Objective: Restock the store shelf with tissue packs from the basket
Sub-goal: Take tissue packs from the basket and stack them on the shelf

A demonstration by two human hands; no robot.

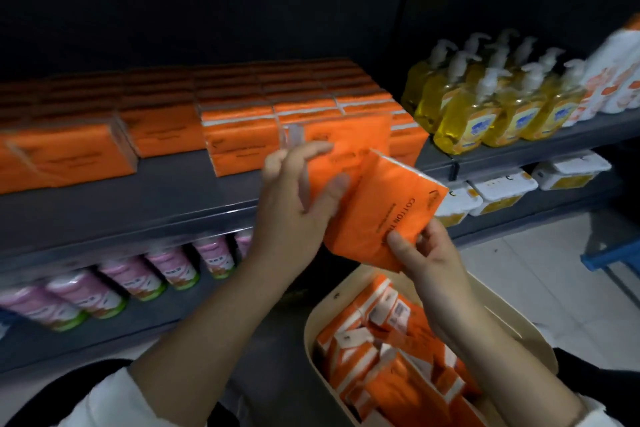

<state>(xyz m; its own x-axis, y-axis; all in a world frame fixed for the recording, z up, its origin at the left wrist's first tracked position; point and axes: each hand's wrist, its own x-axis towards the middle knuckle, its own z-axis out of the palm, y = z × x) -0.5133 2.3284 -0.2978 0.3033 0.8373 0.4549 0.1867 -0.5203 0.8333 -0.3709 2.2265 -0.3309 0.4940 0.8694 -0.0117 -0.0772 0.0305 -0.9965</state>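
Observation:
Two orange tissue packs are held in front of the shelf. My left hand (298, 198) grips the upper pack (346, 142), thumb across its front, close to the shelf's front row. My right hand (426, 253) pinches the lower corner of the second pack (381, 208), which tilts against the first. Below them a beige basket (311, 329) holds several more orange and white tissue packs (391, 357). The dark shelf (173, 191) carries rows of matching orange packs (239, 142).
Yellow pump soap bottles (485, 104) stand on the shelf to the right, with white and orange packages (616, 73) beyond. Pink cylindrical packs (114, 284) lie on the lower shelf at left, white boxes (502, 187) at right. A blue object (609, 256) sits on the tiled floor.

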